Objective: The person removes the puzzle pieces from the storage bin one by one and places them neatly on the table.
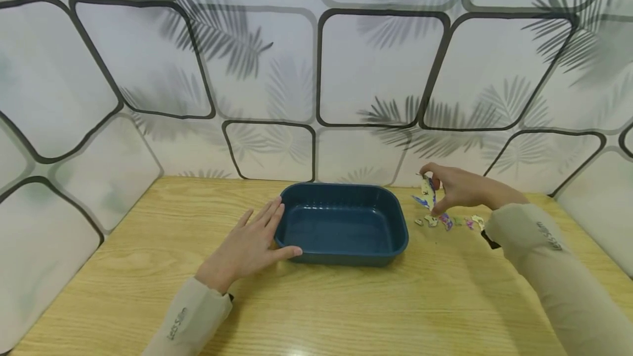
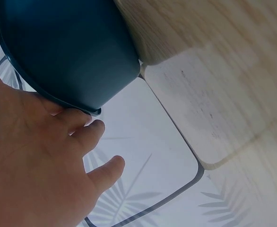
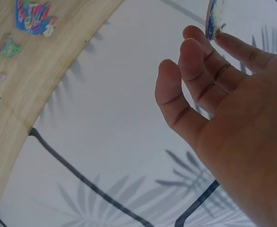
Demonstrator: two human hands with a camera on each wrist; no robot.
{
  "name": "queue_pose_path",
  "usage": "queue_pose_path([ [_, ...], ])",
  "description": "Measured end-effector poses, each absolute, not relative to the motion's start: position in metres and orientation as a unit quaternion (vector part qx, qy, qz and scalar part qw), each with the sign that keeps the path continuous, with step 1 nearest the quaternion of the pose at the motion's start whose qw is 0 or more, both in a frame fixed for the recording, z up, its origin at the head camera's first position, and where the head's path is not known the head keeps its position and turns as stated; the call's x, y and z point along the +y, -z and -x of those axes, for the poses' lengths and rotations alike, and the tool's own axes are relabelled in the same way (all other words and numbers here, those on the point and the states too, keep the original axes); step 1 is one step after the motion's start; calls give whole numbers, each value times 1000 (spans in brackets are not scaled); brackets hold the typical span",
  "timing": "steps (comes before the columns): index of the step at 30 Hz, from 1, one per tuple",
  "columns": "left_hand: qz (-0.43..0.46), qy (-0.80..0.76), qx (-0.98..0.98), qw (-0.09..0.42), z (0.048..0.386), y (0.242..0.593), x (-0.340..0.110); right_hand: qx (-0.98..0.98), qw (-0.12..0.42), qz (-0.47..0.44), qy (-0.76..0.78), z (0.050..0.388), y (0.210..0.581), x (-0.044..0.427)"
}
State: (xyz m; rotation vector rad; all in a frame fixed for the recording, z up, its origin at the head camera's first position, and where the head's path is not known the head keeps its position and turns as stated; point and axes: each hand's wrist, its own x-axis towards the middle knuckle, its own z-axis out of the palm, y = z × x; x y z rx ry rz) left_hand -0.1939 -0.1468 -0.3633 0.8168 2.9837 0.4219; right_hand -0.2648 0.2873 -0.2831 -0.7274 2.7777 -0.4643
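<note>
A dark blue rectangular basin (image 1: 341,260) sits on the wooden table. My left hand (image 1: 247,249) rests against its left rim, fingers extended along the side and thumb at the near corner; the left wrist view also shows this hand (image 2: 39,151) beside the basin wall (image 2: 72,52). Right of the basin, my right hand (image 1: 460,187) pinches a thin flat cutout (image 1: 428,194), cream with blue markings, between thumb and fingers above the table. In the right wrist view only the edge of this cutout (image 3: 215,19) shows at the fingertips.
Several small colourful cutouts lie in a row under my right hand, among them a purple-blue one (image 1: 446,222), a pink one (image 1: 469,224) and a cream one (image 1: 478,221). A patterned wall (image 1: 366,153) stands behind the wooden table (image 1: 346,312).
</note>
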Motion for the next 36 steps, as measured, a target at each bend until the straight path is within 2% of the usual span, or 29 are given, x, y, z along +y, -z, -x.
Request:
queue_pose_path([
  [23,-260,-131,957,5,193,364,-146,951,161,189,181,263,305,338],
  [36,-258,-129,958,7,193,363,-146,961,146,175,154,255,313,374],
])
